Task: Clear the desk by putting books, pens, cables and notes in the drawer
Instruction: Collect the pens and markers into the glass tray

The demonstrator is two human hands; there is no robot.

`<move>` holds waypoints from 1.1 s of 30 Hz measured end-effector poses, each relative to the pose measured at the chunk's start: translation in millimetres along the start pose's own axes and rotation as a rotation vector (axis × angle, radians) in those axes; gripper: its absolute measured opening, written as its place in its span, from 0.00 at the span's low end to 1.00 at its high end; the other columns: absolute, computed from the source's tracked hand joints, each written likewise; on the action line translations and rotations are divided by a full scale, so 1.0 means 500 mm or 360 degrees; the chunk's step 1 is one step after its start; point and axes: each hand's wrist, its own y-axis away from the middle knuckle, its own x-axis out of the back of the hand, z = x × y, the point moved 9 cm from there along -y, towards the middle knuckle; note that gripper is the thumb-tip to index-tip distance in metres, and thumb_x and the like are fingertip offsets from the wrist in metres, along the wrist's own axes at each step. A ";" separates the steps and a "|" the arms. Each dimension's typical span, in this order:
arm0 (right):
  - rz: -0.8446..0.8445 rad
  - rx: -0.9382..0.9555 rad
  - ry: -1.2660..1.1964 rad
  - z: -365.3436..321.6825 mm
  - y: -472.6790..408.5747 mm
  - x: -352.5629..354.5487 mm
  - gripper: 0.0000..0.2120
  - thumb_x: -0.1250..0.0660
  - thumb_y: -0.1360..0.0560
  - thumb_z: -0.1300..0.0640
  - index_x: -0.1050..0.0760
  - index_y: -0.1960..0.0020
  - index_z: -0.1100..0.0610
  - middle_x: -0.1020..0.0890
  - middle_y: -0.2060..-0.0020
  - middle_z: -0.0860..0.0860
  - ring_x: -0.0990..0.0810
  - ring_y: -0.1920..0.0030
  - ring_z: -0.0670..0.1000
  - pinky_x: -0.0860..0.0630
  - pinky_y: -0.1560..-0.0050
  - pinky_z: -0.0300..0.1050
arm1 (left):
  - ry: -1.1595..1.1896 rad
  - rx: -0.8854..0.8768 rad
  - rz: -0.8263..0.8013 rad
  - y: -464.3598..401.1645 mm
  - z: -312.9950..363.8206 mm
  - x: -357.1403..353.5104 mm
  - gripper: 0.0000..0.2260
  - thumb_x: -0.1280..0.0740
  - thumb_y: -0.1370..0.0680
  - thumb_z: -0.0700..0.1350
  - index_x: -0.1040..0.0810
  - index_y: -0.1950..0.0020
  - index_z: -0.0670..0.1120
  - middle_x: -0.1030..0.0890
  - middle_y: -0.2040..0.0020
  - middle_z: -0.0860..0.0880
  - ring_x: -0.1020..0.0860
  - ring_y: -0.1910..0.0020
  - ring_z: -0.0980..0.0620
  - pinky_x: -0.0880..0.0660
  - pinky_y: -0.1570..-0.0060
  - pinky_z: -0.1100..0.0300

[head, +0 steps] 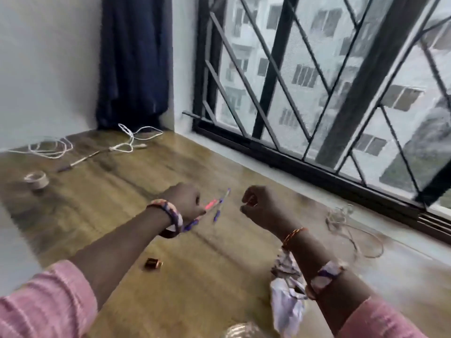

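Observation:
My left hand hovers over the wooden desk and grips several pens, one pink and others with purple caps, which fan out to the right. To its right, my right hand is curled into a fist with nothing visible in it. White cables lie tangled at the far corner and another white cable lies at the far left. A thin pen lies near them. A greyish cable is heaped at the right by the window. Crumpled paper lies under my right forearm.
A tape roll stands at the left. A small dark cylinder lies near the desk's middle front. A shiny round object shows at the bottom edge. A barred window runs along the right, a blue curtain hangs behind.

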 end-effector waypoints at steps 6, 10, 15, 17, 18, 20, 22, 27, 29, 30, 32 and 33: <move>-0.0124 0.0048 0.0280 -0.056 -0.031 -0.190 0.19 0.38 0.28 0.61 0.28 0.37 0.52 0.22 0.43 0.54 0.23 0.43 0.55 0.29 0.50 0.44 | -0.0124 -0.0023 -0.0215 -0.025 -0.068 -0.073 0.19 0.38 0.23 0.52 0.28 0.36 0.44 0.24 0.39 0.42 0.26 0.40 0.44 0.29 0.47 0.58; -0.0312 0.0287 0.0459 -0.099 -0.030 -0.246 0.16 0.40 0.26 0.60 0.25 0.41 0.51 0.25 0.43 0.53 0.23 0.46 0.58 0.25 0.53 0.49 | -0.0078 -0.0029 -0.0281 -0.048 -0.088 -0.112 0.18 0.35 0.24 0.51 0.26 0.38 0.44 0.23 0.41 0.43 0.25 0.41 0.44 0.28 0.46 0.57; -0.0300 0.0450 0.0549 -0.128 -0.025 -0.257 0.13 0.40 0.26 0.58 0.25 0.43 0.51 0.23 0.45 0.52 0.23 0.47 0.58 0.25 0.55 0.50 | 0.0141 0.0002 -0.0357 -0.069 -0.114 -0.133 0.14 0.31 0.27 0.49 0.22 0.45 0.43 0.21 0.43 0.44 0.23 0.43 0.45 0.28 0.48 0.57; -0.0252 0.0511 0.0600 -0.135 -0.026 -0.260 0.12 0.41 0.26 0.61 0.24 0.45 0.52 0.22 0.47 0.52 0.23 0.48 0.59 0.27 0.56 0.49 | 0.0218 -0.0008 -0.0387 -0.067 -0.120 -0.133 0.12 0.30 0.29 0.46 0.21 0.49 0.41 0.20 0.47 0.43 0.22 0.46 0.44 0.27 0.51 0.57; -0.0241 0.0557 0.0602 -0.139 -0.023 -0.264 0.12 0.41 0.26 0.62 0.24 0.47 0.53 0.21 0.48 0.52 0.23 0.48 0.59 0.28 0.57 0.48 | 0.0276 -0.0007 -0.0407 -0.066 -0.122 -0.134 0.11 0.30 0.29 0.45 0.20 0.51 0.40 0.19 0.49 0.42 0.21 0.49 0.44 0.27 0.55 0.57; -0.0246 0.0644 0.0605 -0.149 -0.012 -0.269 0.12 0.40 0.27 0.63 0.22 0.49 0.54 0.20 0.51 0.52 0.23 0.49 0.58 0.31 0.59 0.45 | 0.0434 0.0025 -0.0454 -0.063 -0.133 -0.138 0.05 0.33 0.30 0.40 0.21 0.60 0.39 0.17 0.58 0.40 0.20 0.62 0.46 0.27 0.67 0.62; -0.0206 0.0726 0.0675 -0.158 -0.001 -0.267 0.14 0.42 0.30 0.62 0.21 0.53 0.49 0.19 0.59 0.49 0.21 0.56 0.52 0.30 0.63 0.41 | 0.0559 0.0090 -0.0484 -0.055 -0.145 -0.136 0.09 0.36 0.29 0.38 0.26 0.70 0.42 0.20 0.74 0.47 0.23 0.76 0.53 0.31 0.78 0.68; -0.0028 0.0886 0.0797 -0.169 0.021 -0.246 0.13 0.47 0.34 0.57 0.24 0.62 0.48 0.22 0.64 0.46 0.20 0.63 0.50 0.27 0.69 0.38 | 0.0648 0.0195 -0.0160 -0.022 -0.159 -0.041 0.11 0.35 0.31 0.40 0.26 0.74 0.45 0.28 0.83 0.52 0.29 0.83 0.59 0.31 0.77 0.71; 0.0065 0.0872 0.0625 -0.173 0.031 -0.200 0.09 0.42 0.30 0.61 0.26 0.56 0.50 0.22 0.59 0.48 0.21 0.59 0.52 0.26 0.67 0.41 | 0.0663 0.0156 0.0129 -0.001 -0.142 0.036 0.08 0.33 0.30 0.42 0.23 0.70 0.46 0.25 0.77 0.52 0.26 0.77 0.57 0.29 0.72 0.68; 0.0124 0.0863 0.0541 -0.174 0.036 -0.170 0.07 0.39 0.29 0.62 0.28 0.54 0.51 0.22 0.57 0.49 0.21 0.58 0.53 0.27 0.66 0.42 | 0.0698 0.0115 0.0263 0.012 -0.125 0.074 0.05 0.31 0.30 0.43 0.21 0.66 0.46 0.23 0.73 0.53 0.25 0.74 0.57 0.27 0.68 0.66; 0.0266 0.0778 0.0318 -0.170 0.051 -0.091 0.08 0.36 0.27 0.63 0.30 0.52 0.51 0.22 0.56 0.50 0.22 0.57 0.55 0.28 0.65 0.45 | 0.0774 0.0008 0.0489 0.040 -0.076 0.140 0.03 0.30 0.29 0.43 0.19 0.59 0.44 0.22 0.69 0.51 0.24 0.68 0.53 0.24 0.62 0.61; 0.0315 0.0719 0.0183 -0.163 0.063 -0.046 0.08 0.38 0.26 0.64 0.30 0.51 0.52 0.23 0.55 0.51 0.23 0.57 0.56 0.26 0.64 0.48 | 0.0795 -0.0048 0.0582 0.055 -0.044 0.167 0.03 0.30 0.29 0.43 0.19 0.59 0.44 0.22 0.68 0.51 0.24 0.67 0.53 0.24 0.62 0.60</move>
